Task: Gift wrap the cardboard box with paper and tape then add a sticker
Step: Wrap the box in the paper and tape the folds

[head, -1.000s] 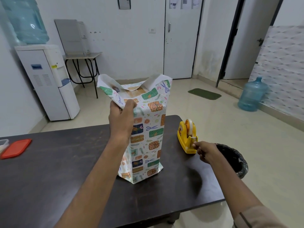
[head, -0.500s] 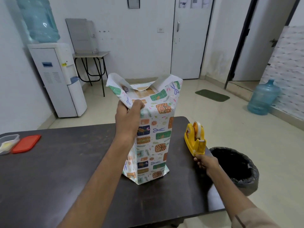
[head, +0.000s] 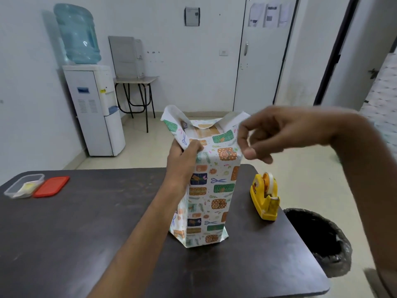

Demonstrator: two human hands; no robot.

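The cardboard box [head: 204,132] stands upright on the dark table [head: 75,233], wrapped in patterned gift paper [head: 211,190]; only its brown top shows between the paper's raised flaps. My left hand [head: 182,158] pinches the paper's near-left upper edge. My right hand [head: 270,136] hovers at the box's upper right corner, thumb and fingers pinched together, blurred; a piece of clear tape seems to hang between them. The yellow tape dispenser [head: 265,198] sits on the table to the right of the box.
A clear plastic container [head: 23,186] and its red lid [head: 51,187] lie at the table's far left. A black-lined bin [head: 318,237] stands on the floor off the table's right edge. A water dispenser [head: 94,108] stands against the back wall.
My right hand left the tape dispenser and rose up to the top right of the box. My left hand kept its hold on the paper.
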